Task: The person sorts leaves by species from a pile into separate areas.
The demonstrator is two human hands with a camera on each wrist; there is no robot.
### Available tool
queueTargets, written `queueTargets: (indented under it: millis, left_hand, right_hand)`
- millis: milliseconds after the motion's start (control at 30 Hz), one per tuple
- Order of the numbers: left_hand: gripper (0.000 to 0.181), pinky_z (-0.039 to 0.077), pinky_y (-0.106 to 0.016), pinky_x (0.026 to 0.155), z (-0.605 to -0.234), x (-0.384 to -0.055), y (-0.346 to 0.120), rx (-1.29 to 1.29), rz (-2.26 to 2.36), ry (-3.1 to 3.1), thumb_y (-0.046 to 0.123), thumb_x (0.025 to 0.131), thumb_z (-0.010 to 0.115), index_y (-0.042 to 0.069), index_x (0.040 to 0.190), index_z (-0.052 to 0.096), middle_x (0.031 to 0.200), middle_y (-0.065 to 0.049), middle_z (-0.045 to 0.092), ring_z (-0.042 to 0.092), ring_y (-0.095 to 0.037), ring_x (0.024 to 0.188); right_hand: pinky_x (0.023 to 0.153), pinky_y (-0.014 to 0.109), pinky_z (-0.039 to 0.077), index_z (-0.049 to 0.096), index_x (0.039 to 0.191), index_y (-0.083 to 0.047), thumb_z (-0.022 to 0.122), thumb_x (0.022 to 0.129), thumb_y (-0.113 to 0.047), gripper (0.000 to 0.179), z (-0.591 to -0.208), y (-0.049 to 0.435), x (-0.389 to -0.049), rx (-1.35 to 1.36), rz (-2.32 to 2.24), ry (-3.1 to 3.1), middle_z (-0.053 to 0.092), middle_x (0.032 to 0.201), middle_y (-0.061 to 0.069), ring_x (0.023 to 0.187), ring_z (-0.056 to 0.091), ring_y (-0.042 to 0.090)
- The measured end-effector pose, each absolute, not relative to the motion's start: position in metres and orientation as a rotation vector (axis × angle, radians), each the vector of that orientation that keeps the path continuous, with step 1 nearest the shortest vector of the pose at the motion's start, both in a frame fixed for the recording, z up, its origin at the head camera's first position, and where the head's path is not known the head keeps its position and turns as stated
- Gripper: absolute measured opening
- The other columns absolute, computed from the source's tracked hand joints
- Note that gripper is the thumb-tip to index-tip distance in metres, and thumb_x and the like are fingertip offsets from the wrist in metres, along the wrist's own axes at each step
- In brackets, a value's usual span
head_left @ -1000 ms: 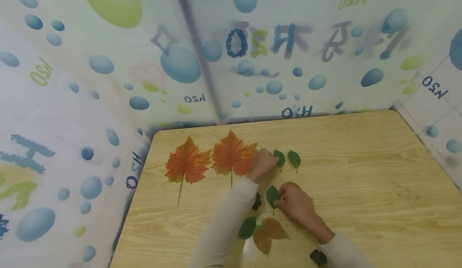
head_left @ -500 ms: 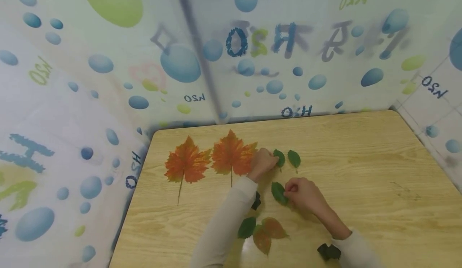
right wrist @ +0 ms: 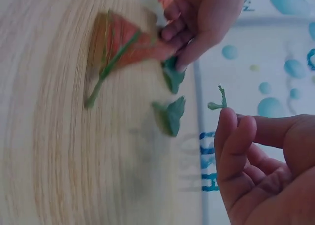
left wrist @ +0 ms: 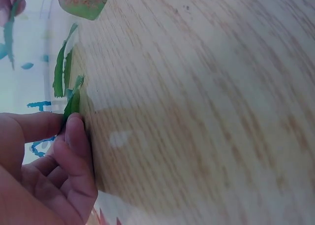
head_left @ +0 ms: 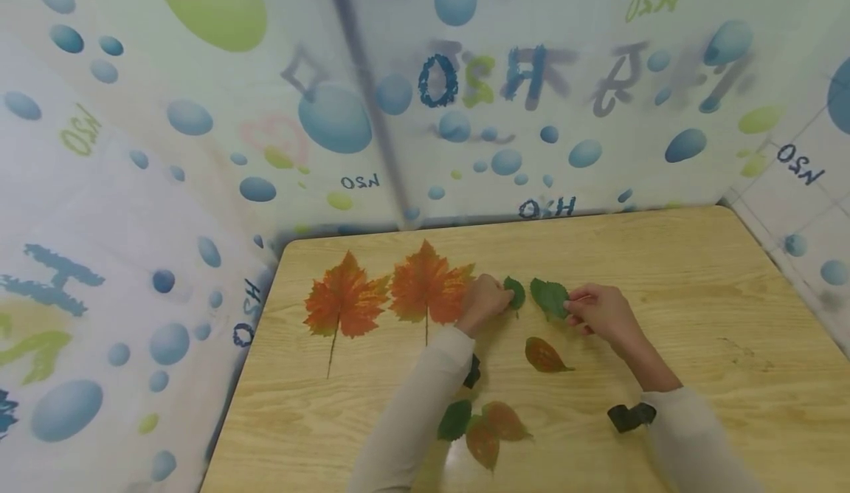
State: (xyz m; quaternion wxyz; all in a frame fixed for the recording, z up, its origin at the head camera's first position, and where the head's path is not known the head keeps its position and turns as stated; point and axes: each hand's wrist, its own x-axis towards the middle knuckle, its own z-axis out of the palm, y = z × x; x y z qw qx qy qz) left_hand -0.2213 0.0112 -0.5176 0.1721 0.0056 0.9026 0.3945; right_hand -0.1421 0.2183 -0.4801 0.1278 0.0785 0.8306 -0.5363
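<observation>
My left hand [head_left: 486, 303] stays low over the table and pinches the edge of a small green leaf [head_left: 516, 294]; the left wrist view shows that leaf [left wrist: 73, 104] between thumb and finger. Farther right, my right hand [head_left: 604, 314] pinches another green leaf [head_left: 558, 304] by its edge. This leaf overlaps a green leaf [head_left: 538, 286] behind it in the head view. Seen from the right wrist, the held leaf [right wrist: 222, 98] is edge-on above the fingertips. A reddish leaf [head_left: 546, 355] with a stem lies in front of my right hand.
Two large orange maple-like leaves [head_left: 347, 297] lie left of my left hand. Nearer me rest a green leaf [head_left: 454, 421] and two reddish leaves [head_left: 482, 441]. A patterned curtain or wall [head_left: 458, 161] borders the far edge of the wooden table [head_left: 664, 279].
My right hand has moved away from me and to the right, carrying the green leaf to beside the back green leaf. The reddish leaf has come into sight. My left hand has kept its place.
</observation>
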Motion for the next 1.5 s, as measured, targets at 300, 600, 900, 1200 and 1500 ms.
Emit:
queueTargets:
  millis: [300,600,900,1200,1500]
  left_hand:
    - [0.054,0.019,-0.023,0.038,-0.515,-0.221,0.011,0.037,1.090,2.581,0.018,0.089,0.066,0.019,0.044,0.037,0.041,0.008,0.029,0.025,-0.006,0.039]
    - [0.053,0.019,-0.022,0.038,-0.514,-0.219,0.011,0.050,1.096,2.596,0.017,0.088,0.066,0.018,0.044,0.037,0.041,0.008,0.030,0.025,-0.006,0.039]
    - [0.054,0.020,-0.024,0.038,-0.516,-0.220,0.011,0.040,1.097,2.585,0.019,0.089,0.066,0.019,0.044,0.036,0.041,0.008,0.029,0.025,-0.006,0.039]
    - [0.055,0.019,-0.023,0.038,-0.516,-0.221,0.012,0.015,1.084,2.585,0.019,0.089,0.066,0.018,0.043,0.037,0.040,0.008,0.030,0.024,-0.007,0.040]
    - [0.054,0.020,-0.023,0.038,-0.516,-0.223,0.012,0.019,1.075,2.586,0.019,0.089,0.066,0.018,0.043,0.037,0.040,0.008,0.030,0.026,-0.007,0.039]
  right_hand:
    - [0.064,0.027,0.058,0.056,0.123,0.012,0.059,0.100,-0.017,0.037,-0.494,0.225,-0.157,0.373,-1.639,2.351,0.073,0.089,0.007,0.073,0.070,0.011]
    - [0.064,0.026,0.058,0.054,0.123,0.016,0.060,0.099,-0.010,0.036,-0.509,0.229,-0.166,0.501,-1.766,2.284,0.071,0.076,-0.003,0.065,0.069,0.006]
    - [0.062,0.026,0.058,0.053,0.124,0.016,0.060,0.098,-0.008,0.036,-0.516,0.230,-0.168,0.556,-1.804,2.244,0.070,0.071,-0.004,0.061,0.069,0.006]
    - [0.062,0.023,0.058,0.055,0.121,0.015,0.061,0.098,-0.009,0.034,-0.519,0.231,-0.169,0.589,-1.772,2.250,0.070,0.071,-0.002,0.061,0.070,0.007]
    - [0.059,0.022,0.057,0.060,0.111,0.012,0.062,0.097,-0.014,0.029,-0.521,0.233,-0.170,0.568,-1.637,2.386,0.071,0.069,0.000,0.058,0.070,0.009]
